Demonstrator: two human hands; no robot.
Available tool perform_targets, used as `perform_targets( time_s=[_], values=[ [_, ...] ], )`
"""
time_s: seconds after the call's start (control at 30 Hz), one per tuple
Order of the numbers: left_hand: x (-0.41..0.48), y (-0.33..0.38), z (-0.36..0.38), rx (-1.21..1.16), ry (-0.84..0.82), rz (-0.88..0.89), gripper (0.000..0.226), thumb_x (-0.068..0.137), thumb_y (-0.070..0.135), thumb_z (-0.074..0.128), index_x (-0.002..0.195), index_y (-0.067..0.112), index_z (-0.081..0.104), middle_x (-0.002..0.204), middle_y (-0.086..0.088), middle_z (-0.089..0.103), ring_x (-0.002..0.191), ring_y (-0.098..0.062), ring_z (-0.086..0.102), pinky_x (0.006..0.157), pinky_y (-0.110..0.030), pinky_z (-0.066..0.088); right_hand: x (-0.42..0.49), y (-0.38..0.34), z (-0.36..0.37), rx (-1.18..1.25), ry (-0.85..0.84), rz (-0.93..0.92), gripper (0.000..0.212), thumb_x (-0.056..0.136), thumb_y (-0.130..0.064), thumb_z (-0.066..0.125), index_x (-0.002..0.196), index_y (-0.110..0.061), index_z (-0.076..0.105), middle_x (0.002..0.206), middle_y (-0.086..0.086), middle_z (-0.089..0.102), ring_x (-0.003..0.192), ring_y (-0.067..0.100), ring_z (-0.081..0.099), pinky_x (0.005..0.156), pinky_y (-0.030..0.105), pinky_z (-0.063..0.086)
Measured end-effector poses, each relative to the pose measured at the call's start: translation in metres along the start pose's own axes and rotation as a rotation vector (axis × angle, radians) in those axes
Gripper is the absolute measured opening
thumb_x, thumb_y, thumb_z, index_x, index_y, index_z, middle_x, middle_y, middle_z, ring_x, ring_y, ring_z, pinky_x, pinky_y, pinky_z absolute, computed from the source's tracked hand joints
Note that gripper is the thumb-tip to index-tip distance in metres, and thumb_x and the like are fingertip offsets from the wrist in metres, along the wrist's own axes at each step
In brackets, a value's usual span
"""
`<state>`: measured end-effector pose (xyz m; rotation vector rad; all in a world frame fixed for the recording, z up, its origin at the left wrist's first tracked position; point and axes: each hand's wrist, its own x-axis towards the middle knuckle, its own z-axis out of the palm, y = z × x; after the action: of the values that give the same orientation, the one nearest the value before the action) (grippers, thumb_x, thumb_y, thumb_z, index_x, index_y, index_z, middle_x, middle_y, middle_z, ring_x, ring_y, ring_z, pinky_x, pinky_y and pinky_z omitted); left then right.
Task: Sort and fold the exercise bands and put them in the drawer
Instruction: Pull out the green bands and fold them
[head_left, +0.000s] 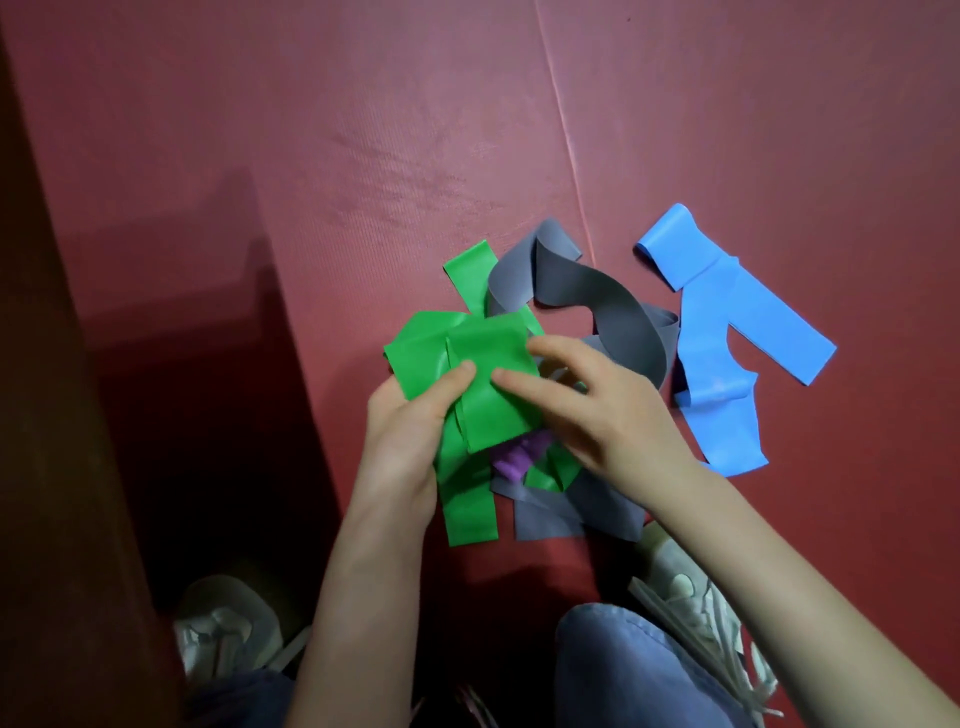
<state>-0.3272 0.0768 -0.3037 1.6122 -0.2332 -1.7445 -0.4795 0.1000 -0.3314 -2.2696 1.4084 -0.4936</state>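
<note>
A green exercise band (470, 358), partly folded into layers, is held above the red mat (363, 156). My left hand (410, 431) grips its lower left part, thumb on top. My right hand (597, 410) pinches the folded green band from the right, fingers across its top layer. Under the hands lies a loose grey band (587, 296), with a small bit of purple band (514, 460) showing between them. A blue band (727, 332) lies spread out on the mat to the right. No drawer can be made out.
A dark wooden piece of furniture (62, 415) fills the left edge, casting shadow onto the mat. My two grey shoes (223, 629) (691, 603) and a denim-covered knee (623, 670) sit at the bottom. A seam (566, 140) runs across the mat.
</note>
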Motion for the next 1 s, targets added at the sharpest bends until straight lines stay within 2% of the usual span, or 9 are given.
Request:
perform_targets(
  time_s=[0.17,0.27,0.37,0.47,0.53,0.57,0.67,0.87,1.0],
  values=[
    [0.006,-0.004,0.001,0.056,-0.028,0.011,0.016,0.089,0.006,0.049,0.085,0.010,0.063,0.059,0.006,0.070,0.053,-0.007,0.066,0.052,-0.019,0.054,0.009,0.002,0.005,0.005,0.223,-0.127,0.012,0.089,-0.020,0.047,0.100,-0.020,0.053,0.111,0.008,0.042,0.097,0.027,0.046,0.080,0.035,0.038],
    [0.010,-0.001,0.004,0.066,-0.056,0.073,0.023,0.094,0.015,0.041,0.086,0.014,0.063,0.064,0.006,0.072,0.058,-0.007,0.066,0.059,-0.019,0.055,0.016,-0.006,-0.003,-0.002,0.253,-0.106,0.020,0.093,-0.025,0.034,0.091,-0.016,0.051,0.116,0.011,0.048,0.112,0.031,0.042,0.103,0.042,0.030],
    [0.015,0.003,0.010,0.011,-0.072,0.139,0.027,0.095,0.015,0.038,0.083,0.015,0.062,0.060,0.007,0.070,0.056,-0.003,0.064,0.059,-0.017,0.052,0.024,-0.021,-0.008,0.119,0.236,-0.040,0.019,0.087,-0.013,0.035,0.083,-0.007,0.053,0.088,0.017,0.066,0.101,0.027,0.051,0.111,0.038,0.024],
    [0.016,0.000,0.016,-0.026,-0.092,0.167,0.030,0.094,0.017,0.039,0.078,0.017,0.065,0.058,0.007,0.069,0.057,-0.004,0.063,0.062,-0.018,0.052,0.026,-0.036,-0.011,0.353,0.262,0.168,0.021,0.081,-0.012,0.045,0.073,0.000,0.060,0.061,0.008,0.061,0.070,0.015,0.053,0.089,0.021,0.042],
    [0.010,-0.002,0.019,-0.057,-0.109,0.154,0.034,0.092,0.016,0.042,0.070,0.014,0.068,0.060,0.005,0.069,0.060,-0.009,0.063,0.065,-0.022,0.053,0.026,-0.044,-0.015,0.595,0.266,0.385,0.019,0.082,-0.020,0.050,0.071,-0.006,0.058,0.052,-0.008,0.049,0.058,0.003,0.045,0.059,0.013,0.039],
    [0.008,-0.005,0.021,-0.060,-0.120,0.155,0.032,0.091,0.013,0.044,0.069,0.013,0.067,0.059,0.005,0.069,0.058,-0.009,0.063,0.063,-0.022,0.053,0.028,-0.047,-0.017,0.751,0.261,0.495,0.018,0.082,-0.021,0.055,0.072,-0.007,0.059,0.051,-0.007,0.048,0.056,-0.001,0.042,0.055,0.012,0.036],
    [-0.003,-0.012,0.022,-0.025,-0.126,0.151,0.026,0.089,0.006,0.045,0.070,0.014,0.060,0.052,0.006,0.066,0.050,-0.005,0.061,0.053,-0.018,0.051,0.026,-0.048,-0.020,1.073,0.232,0.729,0.016,0.086,-0.008,0.057,0.071,-0.013,0.061,0.050,-0.014,0.057,0.053,-0.005,0.049,0.051,0.009,0.041],
    [-0.004,-0.011,0.016,-0.060,-0.075,0.158,0.025,0.093,0.016,0.040,0.083,0.011,0.062,0.057,0.005,0.070,0.055,-0.005,0.065,0.059,-0.019,0.054,0.010,-0.050,-0.027,1.059,0.192,0.907,0.022,0.084,-0.010,0.062,0.062,-0.007,0.062,0.048,-0.007,0.058,0.045,0.002,0.048,0.042,0.013,0.037],
    [0.001,-0.002,0.016,-0.097,-0.013,0.194,0.036,0.094,0.018,0.040,0.069,0.016,0.066,0.053,0.004,0.068,0.050,-0.008,0.063,0.055,-0.020,0.054,0.009,-0.045,-0.043,1.108,0.089,0.939,0.024,0.084,-0.009,0.060,0.061,-0.010,0.063,0.047,-0.003,0.058,0.041,0.004,0.048,0.040,0.014,0.038]
  ],
)
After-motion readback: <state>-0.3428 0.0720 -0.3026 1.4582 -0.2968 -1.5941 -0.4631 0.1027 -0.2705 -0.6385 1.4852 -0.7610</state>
